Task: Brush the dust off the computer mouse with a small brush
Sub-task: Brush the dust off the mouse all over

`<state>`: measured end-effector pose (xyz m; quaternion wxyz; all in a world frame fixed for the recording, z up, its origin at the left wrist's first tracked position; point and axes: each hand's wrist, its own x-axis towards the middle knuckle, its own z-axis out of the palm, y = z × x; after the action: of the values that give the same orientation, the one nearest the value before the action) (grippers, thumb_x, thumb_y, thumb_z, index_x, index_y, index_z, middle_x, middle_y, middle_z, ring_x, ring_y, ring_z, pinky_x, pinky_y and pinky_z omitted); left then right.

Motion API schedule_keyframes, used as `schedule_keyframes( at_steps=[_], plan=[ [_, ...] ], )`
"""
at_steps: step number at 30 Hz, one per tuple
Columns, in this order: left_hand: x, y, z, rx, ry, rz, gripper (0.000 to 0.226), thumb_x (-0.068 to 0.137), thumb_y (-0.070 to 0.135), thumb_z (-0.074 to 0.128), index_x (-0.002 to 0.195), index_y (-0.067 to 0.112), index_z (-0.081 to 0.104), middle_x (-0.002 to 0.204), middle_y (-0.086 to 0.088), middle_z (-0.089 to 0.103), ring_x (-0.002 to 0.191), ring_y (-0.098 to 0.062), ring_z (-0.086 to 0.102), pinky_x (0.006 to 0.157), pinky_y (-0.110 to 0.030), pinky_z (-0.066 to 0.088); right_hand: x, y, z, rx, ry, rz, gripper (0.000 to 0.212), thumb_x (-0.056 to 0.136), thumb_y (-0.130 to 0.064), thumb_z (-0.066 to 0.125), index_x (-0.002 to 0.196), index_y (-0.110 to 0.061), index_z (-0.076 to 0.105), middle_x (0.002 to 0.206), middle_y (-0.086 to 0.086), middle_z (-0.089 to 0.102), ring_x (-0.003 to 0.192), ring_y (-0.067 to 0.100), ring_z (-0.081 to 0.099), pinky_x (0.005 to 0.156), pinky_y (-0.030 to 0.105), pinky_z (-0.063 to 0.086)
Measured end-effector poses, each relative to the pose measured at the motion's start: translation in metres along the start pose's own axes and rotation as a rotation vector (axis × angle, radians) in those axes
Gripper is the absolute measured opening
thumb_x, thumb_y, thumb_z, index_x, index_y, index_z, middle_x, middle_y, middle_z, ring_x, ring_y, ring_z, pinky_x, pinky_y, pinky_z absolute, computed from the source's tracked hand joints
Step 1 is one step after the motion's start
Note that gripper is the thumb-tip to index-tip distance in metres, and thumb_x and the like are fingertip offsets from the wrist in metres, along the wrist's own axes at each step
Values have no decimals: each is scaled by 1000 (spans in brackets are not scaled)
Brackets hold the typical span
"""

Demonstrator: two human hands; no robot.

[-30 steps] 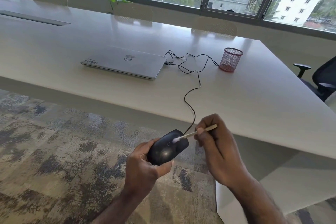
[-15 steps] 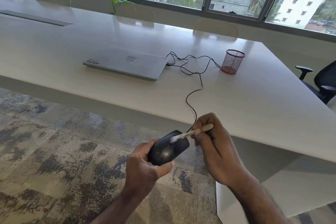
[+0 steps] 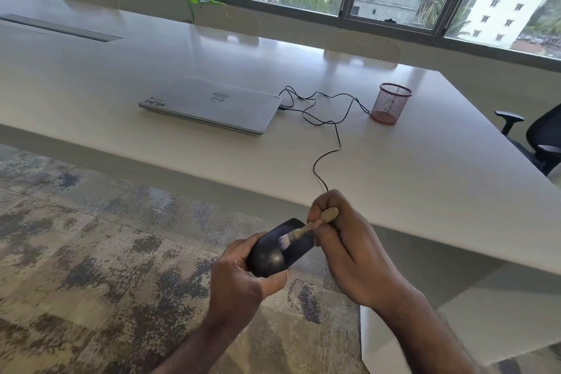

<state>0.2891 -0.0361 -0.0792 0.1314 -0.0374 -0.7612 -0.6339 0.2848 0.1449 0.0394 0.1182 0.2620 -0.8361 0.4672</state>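
Observation:
My left hand (image 3: 239, 285) grips a black wired computer mouse (image 3: 273, 255) from below and holds it in the air in front of the table's near edge. My right hand (image 3: 349, 255) pinches a small brush (image 3: 306, 229) with a pale wooden handle. Its white bristles rest on the mouse's top surface. The mouse's black cable (image 3: 328, 136) runs up from behind my right hand, across the table, to a shut silver laptop (image 3: 212, 105).
A large white table (image 3: 425, 179) fills the middle, with a red mesh pen cup (image 3: 391, 103) to the right of the laptop. A black office chair (image 3: 537, 136) stands at the far right. Patterned carpet (image 3: 91, 252) lies below; windows run along the back.
The brush head has slid down and left across the mouse's top, and my right hand has come closer to the mouse. The left hand still holds the mouse in the same place.

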Motion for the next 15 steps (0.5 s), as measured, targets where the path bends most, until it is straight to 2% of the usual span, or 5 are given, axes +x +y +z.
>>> schedule_keyframes(
  at_steps=[4,7,12,15],
  plan=[
    [0,1,0,8,-9,7,59,50,35,90,106,47,77,99,8,76,87,-13,76,71,-27,63,3,3,0,3,61,-2,10,100,-17,44,98,-25,50,78,-2,55,69,23,53,62,45,46],
    [1,1,0,6,-10,-8,59,51,30,92,105,49,77,99,9,76,87,-13,76,71,-28,63,5,2,-4,49,117,0,9,96,-20,44,95,-22,53,82,-1,58,71,24,57,63,47,48],
    [3,2,1,32,4,-3,56,52,37,90,104,51,76,96,9,75,85,-12,74,69,-31,63,5,-1,1,10,-14,48,12,94,-13,42,92,-21,51,73,2,55,67,25,53,61,46,46],
    [4,2,1,29,17,-8,57,50,42,88,105,51,76,95,7,75,85,-12,74,69,-28,62,6,-2,4,-11,-6,70,12,97,-13,43,94,-22,50,72,5,56,66,24,53,61,44,46]
  ],
)
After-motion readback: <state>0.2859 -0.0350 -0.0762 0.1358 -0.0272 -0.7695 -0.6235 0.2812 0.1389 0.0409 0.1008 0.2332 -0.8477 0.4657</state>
